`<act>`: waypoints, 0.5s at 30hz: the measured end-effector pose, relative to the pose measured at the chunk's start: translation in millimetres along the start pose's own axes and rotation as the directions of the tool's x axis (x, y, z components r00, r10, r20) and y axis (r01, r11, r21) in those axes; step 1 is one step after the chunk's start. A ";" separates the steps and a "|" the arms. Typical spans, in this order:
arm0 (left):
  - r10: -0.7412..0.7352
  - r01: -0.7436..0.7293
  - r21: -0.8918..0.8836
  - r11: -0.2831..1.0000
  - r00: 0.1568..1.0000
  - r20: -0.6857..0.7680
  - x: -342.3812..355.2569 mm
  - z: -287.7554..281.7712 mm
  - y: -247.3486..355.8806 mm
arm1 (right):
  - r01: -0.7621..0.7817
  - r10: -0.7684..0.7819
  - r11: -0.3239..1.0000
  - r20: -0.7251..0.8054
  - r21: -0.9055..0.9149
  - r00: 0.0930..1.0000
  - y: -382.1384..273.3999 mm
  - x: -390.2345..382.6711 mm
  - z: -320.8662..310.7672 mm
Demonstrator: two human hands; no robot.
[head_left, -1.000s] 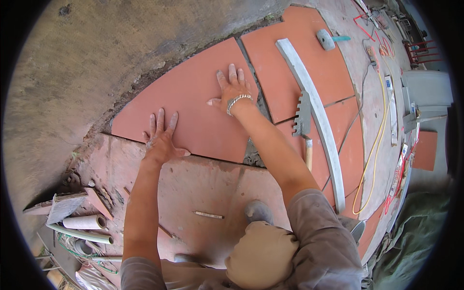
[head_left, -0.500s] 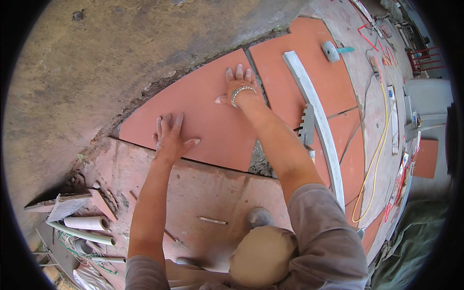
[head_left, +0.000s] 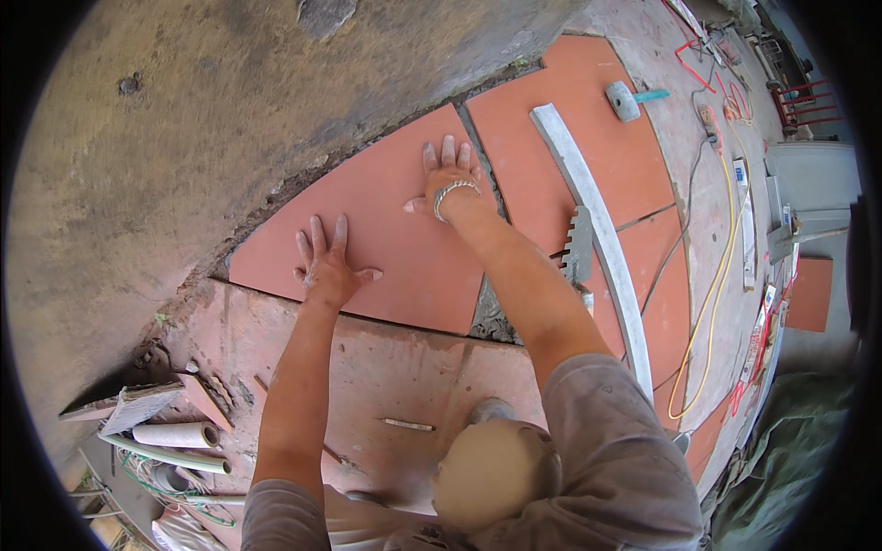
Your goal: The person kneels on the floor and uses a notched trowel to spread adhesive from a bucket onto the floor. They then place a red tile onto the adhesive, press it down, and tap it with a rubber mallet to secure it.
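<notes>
A large terracotta floor tile (head_left: 386,234) lies by the foot of a rough wall. Both palms press on its top face. Toward its near left part rests my left hand (head_left: 328,264), fingers spread and dusty. My right hand (head_left: 447,184), with a chain bracelet at the wrist, lies with spread fingers close to the tile's right edge. A mortar-filled gap (head_left: 491,317) runs along that edge, beside laid tiles (head_left: 560,119). A notched trowel (head_left: 579,246) sits right of my right forearm, next to a long pale metal straightedge (head_left: 597,220).
A mallet (head_left: 624,101) with a teal handle lies on the far tiles. Yellow cable (head_left: 721,285) and red cords cross the floor at right. White pipes (head_left: 176,434) and tile offcuts (head_left: 204,400) are at lower left. The concrete wall (head_left: 138,165) borders the tile. A marker-like stick (head_left: 409,424) lies near.
My left hand's fingers have spread wider on the tile. My right hand stays near the tile's right edge, shifted only slightly. The view has moved a little.
</notes>
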State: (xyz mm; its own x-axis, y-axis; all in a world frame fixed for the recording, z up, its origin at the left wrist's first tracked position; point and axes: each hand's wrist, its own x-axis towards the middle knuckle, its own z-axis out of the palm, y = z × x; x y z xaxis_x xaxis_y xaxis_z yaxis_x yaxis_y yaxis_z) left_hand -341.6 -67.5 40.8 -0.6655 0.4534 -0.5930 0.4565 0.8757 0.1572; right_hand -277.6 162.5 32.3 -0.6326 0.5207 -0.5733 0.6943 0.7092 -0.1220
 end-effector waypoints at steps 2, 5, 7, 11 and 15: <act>-0.001 0.001 0.006 1.000 1.000 0.007 -0.5 -3.6 1.7 | 0.002 -0.002 1.000 0.007 0.008 1.000 0.0 -0.3 -0.4; -0.006 0.005 0.019 1.000 1.000 0.030 -2.0 -7.5 4.2 | -0.003 0.003 1.000 0.005 0.028 1.000 0.1 0.2 -0.1; -0.016 0.015 0.040 0.999 0.999 0.030 -1.8 -7.8 4.6 | -0.004 0.004 0.999 0.005 0.037 1.000 0.3 1.0 1.2; 0.001 -0.002 0.044 0.999 1.000 0.027 0.2 -2.6 0.7 | -0.010 0.009 0.998 0.034 0.056 0.999 0.7 2.2 4.4; 0.020 -0.020 0.021 1.000 1.000 -0.019 13.1 -7.6 -7.2 | -0.021 0.018 0.998 0.045 0.065 0.999 -1.0 4.0 2.6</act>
State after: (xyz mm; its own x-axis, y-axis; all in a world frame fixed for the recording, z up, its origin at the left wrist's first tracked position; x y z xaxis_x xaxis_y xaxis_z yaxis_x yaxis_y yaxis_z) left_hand -358.1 -66.6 37.9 -0.6673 0.4743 -0.5742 0.4821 0.8628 0.1523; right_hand -279.9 162.6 28.1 -0.6043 0.5115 -0.6109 0.7281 0.6659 -0.1627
